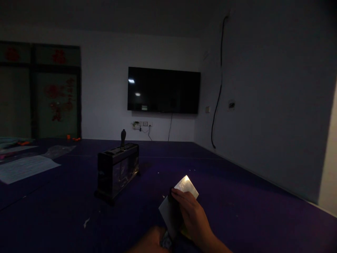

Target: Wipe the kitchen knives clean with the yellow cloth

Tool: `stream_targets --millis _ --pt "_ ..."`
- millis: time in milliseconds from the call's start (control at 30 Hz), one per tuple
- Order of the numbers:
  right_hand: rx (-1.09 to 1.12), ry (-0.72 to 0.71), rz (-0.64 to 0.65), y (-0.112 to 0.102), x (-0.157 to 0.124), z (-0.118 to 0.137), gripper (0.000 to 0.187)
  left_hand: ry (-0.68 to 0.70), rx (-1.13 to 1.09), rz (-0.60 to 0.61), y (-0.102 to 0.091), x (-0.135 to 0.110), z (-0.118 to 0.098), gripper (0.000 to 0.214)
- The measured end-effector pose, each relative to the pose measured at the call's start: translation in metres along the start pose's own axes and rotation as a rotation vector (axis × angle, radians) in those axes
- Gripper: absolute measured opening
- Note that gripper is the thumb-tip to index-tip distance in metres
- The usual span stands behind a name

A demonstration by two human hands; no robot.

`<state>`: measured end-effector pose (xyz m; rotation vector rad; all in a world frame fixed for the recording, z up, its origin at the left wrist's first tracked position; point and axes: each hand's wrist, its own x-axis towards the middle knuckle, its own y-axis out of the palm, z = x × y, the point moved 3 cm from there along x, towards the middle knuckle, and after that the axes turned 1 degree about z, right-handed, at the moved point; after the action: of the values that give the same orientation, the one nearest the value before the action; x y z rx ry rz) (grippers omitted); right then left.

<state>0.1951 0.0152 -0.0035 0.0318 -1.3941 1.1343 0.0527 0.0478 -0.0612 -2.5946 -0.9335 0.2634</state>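
Observation:
My right hand (193,212) is closed, its fingertips pressed over a flat, pale, shiny piece (187,184) with square corners. One corner of that piece catches bright light; a dark part lies under my fingers, its kind too dim to tell. Low at the frame's bottom edge is my left hand (151,240), partly cut off, with its fingers curled at the lower end of the piece around a small greyish thing (165,240) that I cannot make out. Ahead and to the left stands a black box-shaped device (118,175) with an upright dark handle (123,137) on top.
The dark purple tabletop (237,211) carries small white scraps (86,222). At the left lie a printed sheet (28,168), clear plastic (59,151) and orange bits (68,137). A wall-mounted television (163,90) hangs beyond; a black cable (219,88) runs down the right wall.

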Motion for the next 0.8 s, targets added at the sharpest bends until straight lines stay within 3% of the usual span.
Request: stream_targets --millis 133,433,567,700,800 --pt "-0.022 0.02 -0.023 -0.003 0.0 0.002 0.041 0.021 -0.044 0.001 0.0 -0.002 -0.002 0.026" --pt "-0.002 -0.038 0.01 0.017 -0.005 0.01 0.04 -0.061 0.065 -0.073 0.001 0.001 0.005 0.027" --pt "-0.006 -0.086 0.01 0.011 -0.003 0.012 0.043 -0.086 0.063 -0.073 0.0 0.002 0.007 0.021" --pt "-0.049 -0.034 -0.008 0.002 0.0 0.004 0.042 -0.076 0.018 -0.047 0.0 0.0 0.004 0.013" --pt "-0.076 -0.008 -0.043 0.0 -0.002 0.0 0.042 -0.07 -0.049 -0.072 0.0 -0.004 0.001 0.018"
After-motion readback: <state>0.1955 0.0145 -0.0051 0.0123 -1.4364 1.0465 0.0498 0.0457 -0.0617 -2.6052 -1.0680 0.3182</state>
